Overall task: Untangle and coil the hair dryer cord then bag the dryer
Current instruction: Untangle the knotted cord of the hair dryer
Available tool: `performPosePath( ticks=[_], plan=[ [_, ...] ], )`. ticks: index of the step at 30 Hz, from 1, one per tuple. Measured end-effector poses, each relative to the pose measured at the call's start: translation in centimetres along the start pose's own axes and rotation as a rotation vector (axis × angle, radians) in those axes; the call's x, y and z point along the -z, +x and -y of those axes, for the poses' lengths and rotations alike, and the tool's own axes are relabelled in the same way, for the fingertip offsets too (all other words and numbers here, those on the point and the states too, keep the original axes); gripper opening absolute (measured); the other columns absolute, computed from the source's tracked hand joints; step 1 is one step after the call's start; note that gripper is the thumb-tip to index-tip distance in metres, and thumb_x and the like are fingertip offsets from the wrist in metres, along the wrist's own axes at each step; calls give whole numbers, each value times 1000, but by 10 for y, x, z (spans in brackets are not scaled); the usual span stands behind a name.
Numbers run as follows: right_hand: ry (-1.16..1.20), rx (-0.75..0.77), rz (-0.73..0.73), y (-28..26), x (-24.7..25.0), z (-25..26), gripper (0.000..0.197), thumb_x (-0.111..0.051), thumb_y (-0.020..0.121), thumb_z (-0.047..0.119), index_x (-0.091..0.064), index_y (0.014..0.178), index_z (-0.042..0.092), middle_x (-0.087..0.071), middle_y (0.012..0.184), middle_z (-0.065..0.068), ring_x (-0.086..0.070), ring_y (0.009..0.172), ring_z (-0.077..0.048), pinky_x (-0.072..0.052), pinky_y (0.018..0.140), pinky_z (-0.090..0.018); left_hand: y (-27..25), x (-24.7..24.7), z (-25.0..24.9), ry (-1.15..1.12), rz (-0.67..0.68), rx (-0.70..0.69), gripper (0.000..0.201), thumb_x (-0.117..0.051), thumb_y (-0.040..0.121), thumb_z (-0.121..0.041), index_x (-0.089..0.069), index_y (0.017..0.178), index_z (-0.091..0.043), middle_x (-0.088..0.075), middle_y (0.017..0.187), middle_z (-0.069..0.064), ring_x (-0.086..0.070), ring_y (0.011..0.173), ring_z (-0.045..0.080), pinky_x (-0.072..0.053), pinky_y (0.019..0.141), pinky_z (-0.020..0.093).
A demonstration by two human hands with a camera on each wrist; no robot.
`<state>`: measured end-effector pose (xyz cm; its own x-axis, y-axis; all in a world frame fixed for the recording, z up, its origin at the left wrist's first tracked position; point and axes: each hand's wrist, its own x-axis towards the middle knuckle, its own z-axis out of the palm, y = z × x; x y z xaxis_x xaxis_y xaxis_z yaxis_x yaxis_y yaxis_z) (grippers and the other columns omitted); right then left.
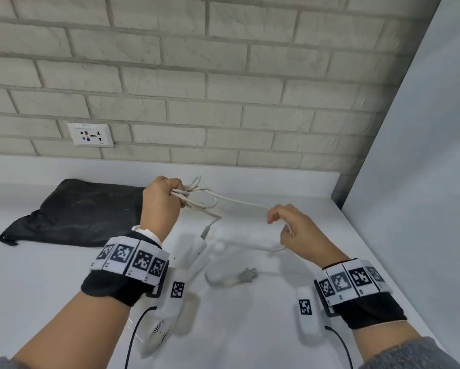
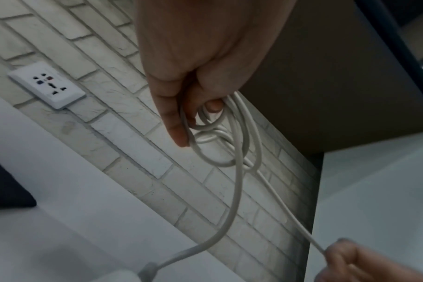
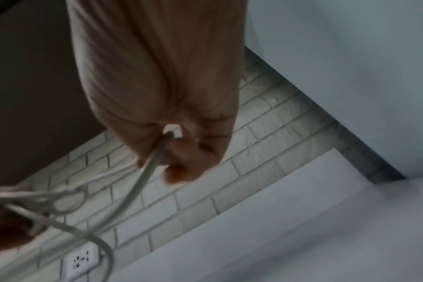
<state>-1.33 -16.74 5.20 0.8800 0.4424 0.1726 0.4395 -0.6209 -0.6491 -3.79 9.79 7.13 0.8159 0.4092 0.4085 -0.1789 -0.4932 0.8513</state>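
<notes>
So the left hand point(image 1: 161, 201) is clenched around a bundle of white cord point(image 1: 239, 202) loops, raised above the counter point(image 1: 250, 328), with a few loops poking out of the fist toward the brick wall point(image 1: 223, 75). From that fist one strand runs across to the right hand point(image 1: 298, 233), whose fingers are curled round it, pinching it just off to the right and a bit lower. Another strand drops from the fist down to the hair dryer point(image 1: 181, 286), which lies on the counter right under the left wrist, white, fan grille at the near end. The plug point(image 1: 246, 275) lies on the counter between the two wrists, just right of the dryer.

The black bag point(image 1: 79, 214) lies flat on the counter to the left of the left hand; I can't tell if anything is in it. A white wall socket point(image 1: 90, 135) sits on the bricks above the bag. There's tiny print along its top edge, too small to read. Both wrists wear bands of black-and-white square code tags point(image 1: 133, 258), no readable words on them.
</notes>
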Motion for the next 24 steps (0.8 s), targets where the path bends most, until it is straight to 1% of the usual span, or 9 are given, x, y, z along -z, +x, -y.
performPosePath(
  ticks=[2, 5, 8, 10, 13, 15, 18, 21, 24],
  plan=[
    [-86, -12, -221, 3, 2, -11, 45, -41, 72, -16, -42, 90, 26, -44, 89, 6, -44, 65, -4, -36, 63, -27, 6, 6, 4, -27, -30, 36, 49, -42, 70, 25, -53, 51, -18, -53, 84, 16, -59, 82, 37, -56, 74, 38],
    [-215, -115, -524, 3, 8, -26, 21, -58, 82, 11, -42, 96, 14, -44, 86, 4, -46, 73, -19, -36, 62, -32, 11, 13, 7, -76, -47, 56, 47, -40, 71, 25, -55, 54, -16, -54, 81, 12, -56, 74, 28, -55, 67, 25],
    [-348, -395, -195, 6, 12, -22, 35, -41, 92, 47, -48, 82, 14, -48, 66, 3, -49, 64, -20, -35, 60, -30, 9, 12, 5, -28, -9, 31, 46, -42, 70, 26, -55, 54, -15, -52, 74, 5, -54, 67, 18, -51, 58, 9],
    [-109, -500, 51, 9, 10, -15, 43, -38, 94, 44, -56, 75, 10, -47, 55, 0, -46, 49, -16, -34, 50, -24, 7, 10, 4, -30, -9, 33, 42, -42, 71, 26, -56, 56, -11, -54, 77, 9, -55, 66, 14, -50, 55, 5],
    [474, -544, 175, 12, 10, -8, 28, -43, 96, 27, -58, 80, 10, -51, 44, -4, -39, 33, -11, -29, 33, -16, 7, 12, 4, -80, -17, 53, 41, -40, 72, 25, -56, 56, -9, -54, 78, 9, -55, 65, 16, -47, 52, 5],
    [846, -488, 152, 15, 14, -2, 20, -41, 96, 13, -59, 87, 8, -64, 56, -10, -61, 44, -15, -46, 38, -18, 6, 13, 5, -91, -9, 51, 43, -40, 73, 26, -55, 55, -10, -54, 75, 6, -56, 66, 16, -49, 54, 5],
    [1237, -276, -219, 25, 17, 8, 26, -37, 93, -6, -61, 87, 1, -64, 85, -16, -71, 78, -24, -58, 68, -22, 3, 11, 1, -135, 10, 27, 45, -38, 73, 26, -52, 53, -12, -53, 75, 2, -59, 71, 20, -55, 62, 12],
    [1142, 58, -605, 36, 18, 17, 43, -42, 86, -16, -71, 73, 14, -60, 100, -5, -61, 105, -21, -50, 94, -23, -2, 8, -7, -177, 25, -14, 45, -35, 74, 27, -50, 54, -11, -51, 76, 3, -59, 78, 25, -58, 68, 22],
    [848, 154, -599, 36, 11, 16, 45, -47, 88, -9, -75, 75, 24, -54, 104, 4, -54, 107, -13, -44, 97, -22, -4, 8, -11, -189, 17, -48, 46, -37, 75, 27, -49, 54, -12, -49, 76, 2, -58, 84, 30, -58, 77, 38]
  ],
)
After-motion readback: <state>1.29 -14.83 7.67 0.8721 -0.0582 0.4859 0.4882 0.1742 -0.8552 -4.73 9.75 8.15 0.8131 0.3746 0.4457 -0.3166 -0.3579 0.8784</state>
